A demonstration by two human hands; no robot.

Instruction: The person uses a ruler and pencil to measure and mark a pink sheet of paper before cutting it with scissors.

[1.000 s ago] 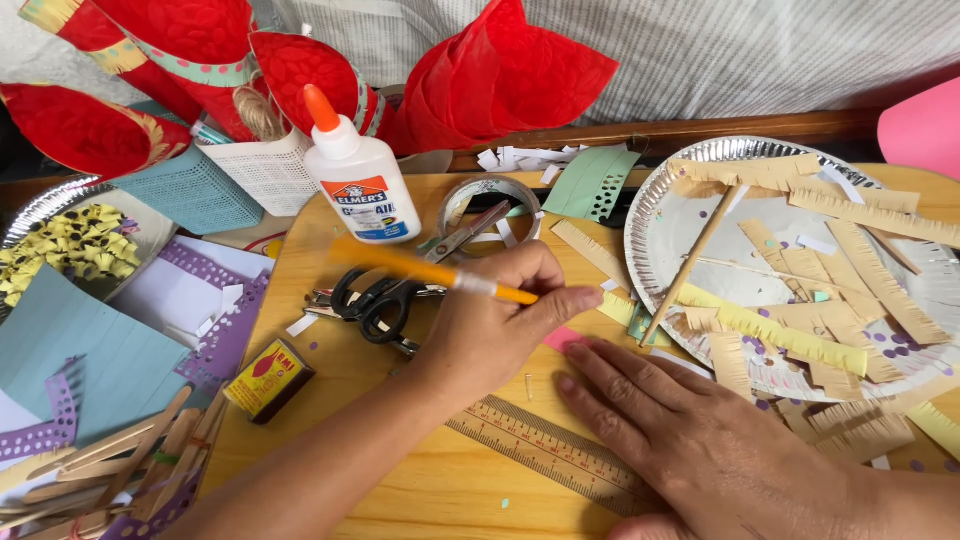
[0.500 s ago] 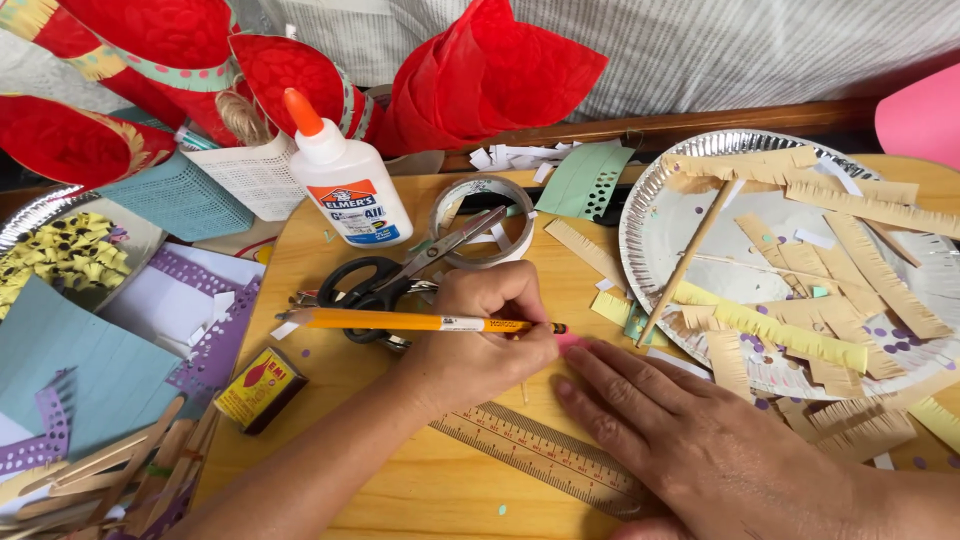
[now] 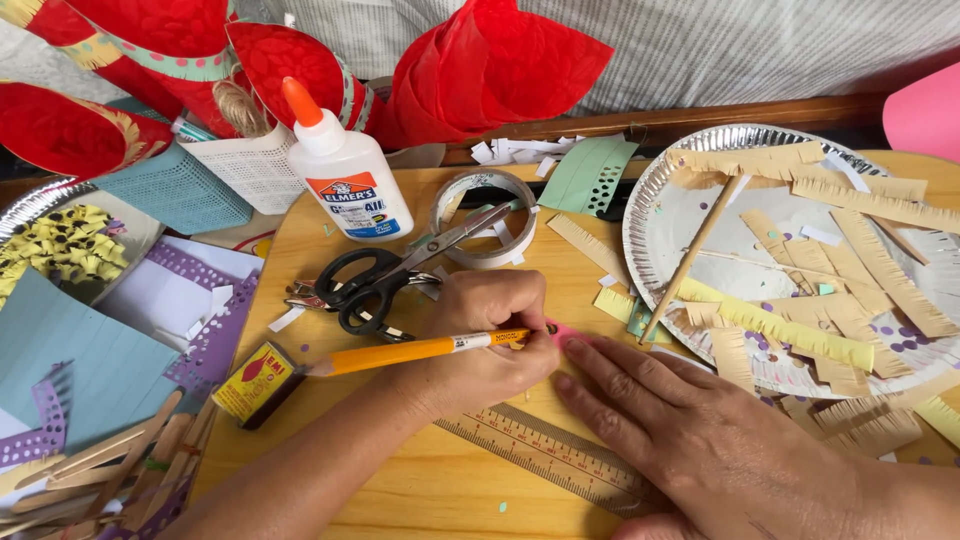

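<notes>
On the cluttered wooden table (image 3: 300, 250), my left hand (image 3: 480, 345) pinches a yellow pencil (image 3: 400, 352), tip at a pink paper scrap (image 3: 568, 333). My right hand (image 3: 690, 430) lies flat, fingers open, pressing it, ruler (image 3: 540, 455) near.

Board (image 3: 420, 490) centre, under both hands. Left hand (image 3: 480, 345) on board, pencil (image 3: 400, 353) in it, lying crosswise. Right hand (image 3: 690, 430) just right of it, flat on ruler (image 3: 530, 452). Scissors (image 3: 385, 275) behind left hand, blades on tape roll (image 3: 487, 215). Glue bottle (image 3: 345, 170) upright, left of roll. Foil plate (image 3: 650, 215) right, paper strips (image 3: 790, 330) and stick (image 3: 695, 255) in it. Small box (image 3: 252, 380) left of pencil. Wooden sticks (image 3: 90, 465) near left corner.
</notes>
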